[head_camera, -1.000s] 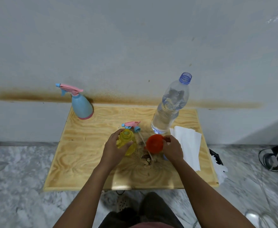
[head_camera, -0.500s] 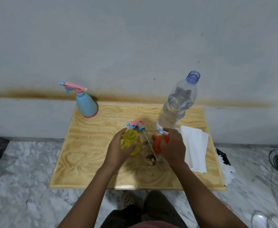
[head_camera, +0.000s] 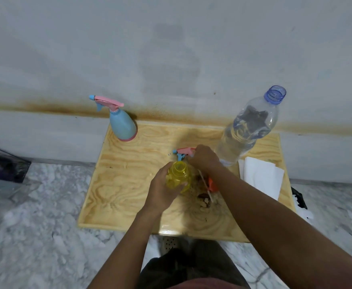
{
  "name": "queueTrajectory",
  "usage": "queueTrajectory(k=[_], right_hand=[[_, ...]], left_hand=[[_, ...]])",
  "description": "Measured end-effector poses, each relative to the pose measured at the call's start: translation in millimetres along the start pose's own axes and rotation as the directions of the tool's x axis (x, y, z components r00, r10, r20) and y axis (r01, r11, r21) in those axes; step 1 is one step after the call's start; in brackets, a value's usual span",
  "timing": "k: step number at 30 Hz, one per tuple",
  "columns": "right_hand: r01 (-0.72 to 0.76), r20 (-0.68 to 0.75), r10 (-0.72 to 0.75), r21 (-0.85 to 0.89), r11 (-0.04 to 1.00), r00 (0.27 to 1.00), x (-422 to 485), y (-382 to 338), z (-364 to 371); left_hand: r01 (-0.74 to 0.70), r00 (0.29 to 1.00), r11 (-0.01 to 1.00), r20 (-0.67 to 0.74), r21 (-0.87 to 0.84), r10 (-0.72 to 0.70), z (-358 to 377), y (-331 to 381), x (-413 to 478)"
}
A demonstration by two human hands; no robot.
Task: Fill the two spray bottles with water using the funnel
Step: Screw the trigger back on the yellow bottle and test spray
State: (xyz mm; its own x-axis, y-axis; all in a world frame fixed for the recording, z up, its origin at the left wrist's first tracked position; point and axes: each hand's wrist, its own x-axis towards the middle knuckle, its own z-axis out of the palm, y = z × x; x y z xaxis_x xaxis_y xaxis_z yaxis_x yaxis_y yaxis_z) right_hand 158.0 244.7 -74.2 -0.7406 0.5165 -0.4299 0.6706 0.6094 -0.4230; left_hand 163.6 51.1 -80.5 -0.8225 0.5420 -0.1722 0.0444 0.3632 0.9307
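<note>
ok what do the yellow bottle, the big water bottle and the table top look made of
Yellow bottle: translucent tinted plastic, glossy; light passes through it. Water bottle: thin clear plastic, probably PET; water visible inside. Table top: light wood, likely plywood; swirling grain and a slight sheen near the front edge.

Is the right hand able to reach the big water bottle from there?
Probably yes. The water bottle stands just beside the right hand with nothing between them, but that hand seems to hold the spray head and must let go first.
</note>
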Motion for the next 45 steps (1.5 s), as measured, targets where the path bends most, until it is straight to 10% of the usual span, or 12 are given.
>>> queueTrajectory(k=[8,14,37,45], right_hand=[[-0.036,-0.002,0.036,0.112,0.993,0.999,10,3,12],[0.114,-0.255,-0.039,0.285,0.952,0.966,-23,-6,1],[0.701,-0.738,0.004,0.642,0.312,0.674,-128,-85,-123],[0.654,-0.671,-0.066,0.689,0.314,0.739,-129,-93,-96]], left_hand=[[0.039,0.999,0.998,-0.022,0.050,-0.038,1,1,0],[0.049,0.998,0.989,-0.052,0.137,-0.042,9,0,2],[-0.065,0.993,0.995,-0.098,0.073,0.072,-46,32,19],[-0.129,0.989,0.990,-0.068,0.054,0.133,-52,43,9]])
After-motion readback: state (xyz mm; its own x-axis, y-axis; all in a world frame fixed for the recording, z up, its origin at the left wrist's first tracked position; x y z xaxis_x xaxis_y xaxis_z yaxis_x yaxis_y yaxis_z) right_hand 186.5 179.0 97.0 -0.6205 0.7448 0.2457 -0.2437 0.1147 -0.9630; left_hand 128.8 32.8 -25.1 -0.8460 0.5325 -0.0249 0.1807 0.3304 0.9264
